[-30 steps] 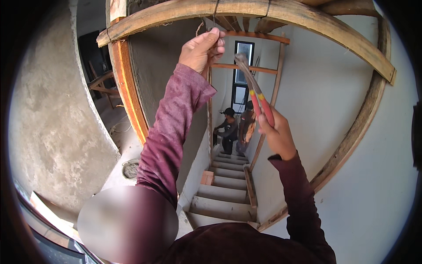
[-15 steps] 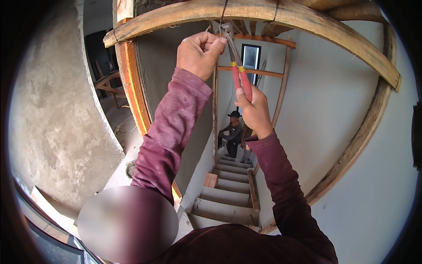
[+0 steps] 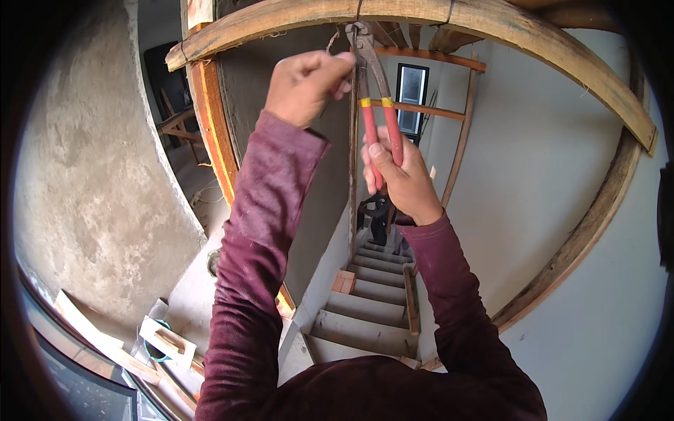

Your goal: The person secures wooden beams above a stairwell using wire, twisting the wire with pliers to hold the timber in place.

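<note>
My right hand (image 3: 404, 175) is wrapped round the red handles of a pair of end-cutting pincers (image 3: 379, 77), raised upright with the handles slightly apart. Their metal jaws are just under a wooden beam (image 3: 295, 17), by a dark tie wire (image 3: 359, 10) looped over it. Close beside the jaws, my left hand (image 3: 309, 88) is closed, thumb and fingers pinched at the thin wire hanging there. How much wire lies inside those fingers is hidden. A twisted wire end (image 3: 333, 41) pokes out to the left of the jaws.
Below, concrete stairs (image 3: 365, 305) descend, with a brick (image 3: 344, 282) and a wooden plank (image 3: 411, 298) on them. A person (image 3: 380, 217) is lower down, partly hidden by my right hand. Timber posts (image 3: 210, 126) frame the opening. A wooden float (image 3: 168, 340) lies at lower left.
The pincers' handles have spread wider, and the tool has turned more upright. My left hand has shifted slightly left and down. The person below is now mostly hidden.
</note>
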Demonstrator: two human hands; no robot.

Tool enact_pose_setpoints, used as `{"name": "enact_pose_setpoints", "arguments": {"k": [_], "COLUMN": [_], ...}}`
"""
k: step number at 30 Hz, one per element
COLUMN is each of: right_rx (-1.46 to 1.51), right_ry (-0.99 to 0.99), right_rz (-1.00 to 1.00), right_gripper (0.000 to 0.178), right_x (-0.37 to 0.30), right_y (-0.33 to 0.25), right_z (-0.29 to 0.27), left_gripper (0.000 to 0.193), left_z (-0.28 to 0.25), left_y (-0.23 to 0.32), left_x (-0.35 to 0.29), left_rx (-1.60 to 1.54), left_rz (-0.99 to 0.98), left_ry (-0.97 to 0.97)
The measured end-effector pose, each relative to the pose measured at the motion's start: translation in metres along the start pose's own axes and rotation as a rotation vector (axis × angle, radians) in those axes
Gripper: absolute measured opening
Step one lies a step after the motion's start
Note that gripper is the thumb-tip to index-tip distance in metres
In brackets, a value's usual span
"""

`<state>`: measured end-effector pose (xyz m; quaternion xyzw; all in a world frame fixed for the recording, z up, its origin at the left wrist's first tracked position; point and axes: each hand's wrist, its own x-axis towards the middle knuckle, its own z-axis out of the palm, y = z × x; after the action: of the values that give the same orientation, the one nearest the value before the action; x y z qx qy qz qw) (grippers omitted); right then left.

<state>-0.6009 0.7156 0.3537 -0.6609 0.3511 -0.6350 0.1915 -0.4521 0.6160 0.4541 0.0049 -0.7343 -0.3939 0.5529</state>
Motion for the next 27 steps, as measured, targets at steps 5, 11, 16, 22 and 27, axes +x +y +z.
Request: {"name": "enact_pose_setpoints", "arguments": {"k": [5, 11, 16, 22, 27], "right_rx": [1.023, 1.593, 0.639, -0.61, 0.822], "right_ry": [-0.498, -0.982, -0.439, 0.454, -0.433], "right_rz": [0.202, 0.226, 0.295, -0.129, 0.249], "right_gripper": [0.021, 0.02, 0.024, 0.019, 0.02], "right_x": [0.001, 0.024, 0.016, 0.01, 0.015], "right_y": [0.011, 0.06, 0.036, 0.01, 0.024], "right_z": [0.009, 0.021, -0.037, 0.012, -0.005], "left_gripper": [0.071, 0.042, 0.039, 0.04, 0.042], "left_z": [-0.012, 0.047, 0.089, 0.097, 0.047], "left_y": [-0.039, -0.009, -0.038, -0.041, -0.011], "left_x": [-0.016, -0.007, 0.006, 0.008, -0.023], "left_rx": [-0.477, -0.472, -0.294, -0.231, -0.218], "left_rz": [-0.211, -0.31, -0.067, -0.023, -0.211], "left_ry": [-0.344, -0.24, 0.14, 0.307, -0.234]}}
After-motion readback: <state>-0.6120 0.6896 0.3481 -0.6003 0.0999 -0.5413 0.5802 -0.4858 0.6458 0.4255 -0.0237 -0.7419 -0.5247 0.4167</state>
